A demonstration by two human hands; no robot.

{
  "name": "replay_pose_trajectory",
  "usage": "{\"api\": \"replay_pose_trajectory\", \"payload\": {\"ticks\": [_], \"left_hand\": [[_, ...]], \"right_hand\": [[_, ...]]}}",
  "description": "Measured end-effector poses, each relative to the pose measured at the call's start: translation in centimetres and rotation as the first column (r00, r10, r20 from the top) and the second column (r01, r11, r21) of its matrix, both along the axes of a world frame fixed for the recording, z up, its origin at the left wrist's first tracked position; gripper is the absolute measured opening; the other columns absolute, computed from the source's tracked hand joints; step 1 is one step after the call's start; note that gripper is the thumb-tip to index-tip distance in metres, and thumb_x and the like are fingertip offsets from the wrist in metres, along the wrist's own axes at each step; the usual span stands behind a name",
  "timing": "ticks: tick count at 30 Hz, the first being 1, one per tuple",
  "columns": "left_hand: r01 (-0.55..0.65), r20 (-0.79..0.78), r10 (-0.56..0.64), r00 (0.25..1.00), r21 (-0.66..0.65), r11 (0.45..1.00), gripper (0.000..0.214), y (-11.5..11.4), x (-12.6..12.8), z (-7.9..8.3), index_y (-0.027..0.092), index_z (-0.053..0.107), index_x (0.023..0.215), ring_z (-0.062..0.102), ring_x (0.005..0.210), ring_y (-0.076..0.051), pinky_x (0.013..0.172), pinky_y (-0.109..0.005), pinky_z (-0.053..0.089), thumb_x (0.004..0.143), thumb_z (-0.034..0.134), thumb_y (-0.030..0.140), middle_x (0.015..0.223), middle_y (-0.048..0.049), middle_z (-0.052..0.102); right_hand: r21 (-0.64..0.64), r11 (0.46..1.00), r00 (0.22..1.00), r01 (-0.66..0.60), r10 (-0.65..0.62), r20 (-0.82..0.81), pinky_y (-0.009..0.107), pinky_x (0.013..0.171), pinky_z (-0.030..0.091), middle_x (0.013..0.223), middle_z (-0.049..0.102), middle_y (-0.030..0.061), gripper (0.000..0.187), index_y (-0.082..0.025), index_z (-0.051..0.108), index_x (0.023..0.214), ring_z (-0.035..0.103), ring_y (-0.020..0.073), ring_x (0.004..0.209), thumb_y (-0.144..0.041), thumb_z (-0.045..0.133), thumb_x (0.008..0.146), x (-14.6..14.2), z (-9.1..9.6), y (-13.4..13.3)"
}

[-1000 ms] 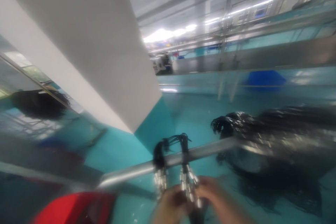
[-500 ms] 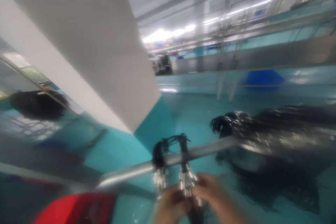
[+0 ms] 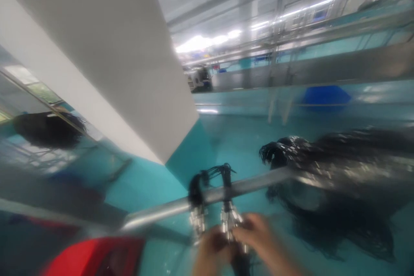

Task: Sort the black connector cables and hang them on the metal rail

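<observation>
Two bundles of thin black cables hang over a shiny metal rail point(image 3: 158, 214). Silvery connector-like pieces show just below the rail on the left bundle point(image 3: 196, 194) and on the right cable bundle point(image 3: 228, 189). My left hand point(image 3: 211, 246) closes on the lower part of the right bundle, its fingers curled. From the other side my right hand point(image 3: 254, 230) grips the same bundle near the silvery pieces. The fingertips and the bundle between them are blurred and partly hidden.
A large mass of black cables point(image 3: 343, 181) hangs on the rail at the right. A wide pillar point(image 3: 129, 51) stands ahead on the left. A red object point(image 3: 87, 258) lies low at the left, and more black strands point(image 3: 48, 129) hang beyond. Blue sheeting point(image 3: 326, 95) sits behind.
Both hands have shifted very slightly at the cable bundle, the right one a little to the left. The bundles on the rail stay in place.
</observation>
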State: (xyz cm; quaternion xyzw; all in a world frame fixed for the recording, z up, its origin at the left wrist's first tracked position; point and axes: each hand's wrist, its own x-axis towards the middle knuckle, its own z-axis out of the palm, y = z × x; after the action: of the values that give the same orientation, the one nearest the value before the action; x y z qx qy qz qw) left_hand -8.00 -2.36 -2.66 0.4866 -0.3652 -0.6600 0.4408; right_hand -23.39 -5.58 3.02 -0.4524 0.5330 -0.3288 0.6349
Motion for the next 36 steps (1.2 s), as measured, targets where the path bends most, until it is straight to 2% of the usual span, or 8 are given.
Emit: {"api": "replay_pose_trajectory", "payload": {"ticks": [5, 11, 15, 21, 23, 27, 32, 36], "left_hand": [[-0.001, -0.002, 0.001, 1.0, 0.03, 1.0, 0.041, 0.0, 0.7, -0.7, 0.012, 0.067, 0.085, 0.061, 0.069, -0.022, 0.063, -0.029, 0.044, 0.049, 0.079, 0.028, 0.077, -0.0089, 0.069], [-0.011, -0.047, 0.012, 0.999, 0.021, 1.0, 0.043, 0.1, 1.2, -1.1, 0.013, 0.068, 0.09, 0.061, 0.078, -0.025, 0.073, -0.033, 0.044, 0.051, 0.078, 0.03, 0.084, -0.0102, 0.07], [0.04, -0.047, -0.041, 0.998, -0.019, 0.999, 0.043, 0.0, 1.0, -0.6, 0.012, 0.068, 0.089, 0.062, 0.074, -0.025, 0.069, -0.033, 0.045, 0.052, 0.076, 0.033, 0.08, -0.0118, 0.07], [-0.036, 0.086, 0.035, 0.996, 0.008, 0.999, 0.044, -0.3, 0.0, 0.6, 0.011, 0.068, 0.083, 0.062, 0.075, -0.024, 0.069, -0.031, 0.046, 0.048, 0.079, 0.036, 0.08, -0.0121, 0.071], [-0.039, 0.139, 0.039, 0.99, -0.001, 0.999, 0.041, -0.4, -0.1, 0.9, 0.011, 0.068, 0.081, 0.061, 0.066, -0.021, 0.062, -0.028, 0.046, 0.049, 0.079, 0.035, 0.07, -0.0093, 0.07], [0.002, 0.108, -0.008, 0.994, 0.05, 0.999, 0.028, -0.5, -0.1, 1.7, 0.012, 0.067, 0.071, 0.052, 0.045, -0.013, 0.047, -0.023, 0.039, 0.055, 0.075, 0.033, 0.048, -0.0025, 0.061], [0.016, 0.019, -0.017, 1.0, 0.065, 0.998, 0.026, -0.5, -0.1, 3.0, 0.012, 0.069, 0.071, 0.053, 0.046, -0.011, 0.049, -0.022, 0.039, 0.053, 0.076, 0.029, 0.055, -0.0038, 0.065], [0.041, -0.039, -0.038, 0.999, 0.061, 0.997, 0.022, -0.3, 0.3, 3.4, 0.012, 0.069, 0.072, 0.054, 0.05, -0.012, 0.05, -0.021, 0.038, 0.058, 0.074, 0.028, 0.056, -0.0046, 0.064]], "right_hand": [[0.007, 0.999, 0.999, 0.046, -0.046, -0.009, 0.024, 0.046, 0.028, 0.044, 0.043, -0.0058, 0.007, -0.017, 0.05, 0.05, 0.04, 0.0111, 0.049, -0.018, 0.057, 0.053, 0.4, -1.4, -0.3], [0.041, 0.999, 0.983, 0.005, -0.012, 0.182, 0.027, 0.059, 0.039, 0.064, 0.059, 0.0025, 0.018, -0.014, 0.061, 0.07, 0.053, 0.0167, 0.065, -0.027, 0.054, 0.06, -0.2, 0.5, 0.6], [0.135, 0.989, 0.956, -0.067, 0.025, 0.293, 0.027, 0.057, 0.038, 0.057, 0.055, 0.0014, 0.014, -0.012, 0.06, 0.064, 0.053, 0.0161, 0.062, -0.024, 0.054, 0.059, 0.1, 0.8, 0.4], [0.185, 0.982, 0.976, -0.044, 0.002, 0.218, 0.023, 0.049, 0.034, 0.053, 0.058, -0.0005, 0.013, -0.012, 0.063, 0.062, 0.051, 0.0134, 0.056, -0.018, 0.055, 0.054, 0.6, -0.3, -0.7], [0.196, 0.979, 0.971, -0.052, 0.004, 0.237, 0.023, 0.047, 0.034, 0.048, 0.055, -0.0021, 0.008, -0.014, 0.061, 0.056, 0.05, 0.0127, 0.051, -0.016, 0.054, 0.052, 0.7, -0.3, -0.9], [0.186, 0.979, 0.953, -0.079, 0.02, 0.301, 0.024, 0.045, 0.034, 0.042, 0.052, -0.0023, 0.008, -0.015, 0.058, 0.05, 0.049, 0.0129, 0.043, -0.019, 0.051, 0.054, 1.0, 0.6, -0.5], [0.219, 0.971, 0.913, -0.093, -0.004, 0.408, 0.027, 0.053, 0.042, 0.047, 0.051, -0.0023, 0.015, -0.016, 0.062, 0.059, 0.052, 0.0141, 0.048, -0.029, 0.055, 0.06, 0.4, 2.8, 0.2], [0.239, 0.961, 0.875, -0.136, 0.003, 0.484, 0.03, 0.059, 0.045, 0.052, 0.052, -0.0015, 0.018, -0.016, 0.065, 0.06, 0.049, 0.0125, 0.047, -0.033, 0.063, 0.056, -0.5, 4.1, 0.5]]}}
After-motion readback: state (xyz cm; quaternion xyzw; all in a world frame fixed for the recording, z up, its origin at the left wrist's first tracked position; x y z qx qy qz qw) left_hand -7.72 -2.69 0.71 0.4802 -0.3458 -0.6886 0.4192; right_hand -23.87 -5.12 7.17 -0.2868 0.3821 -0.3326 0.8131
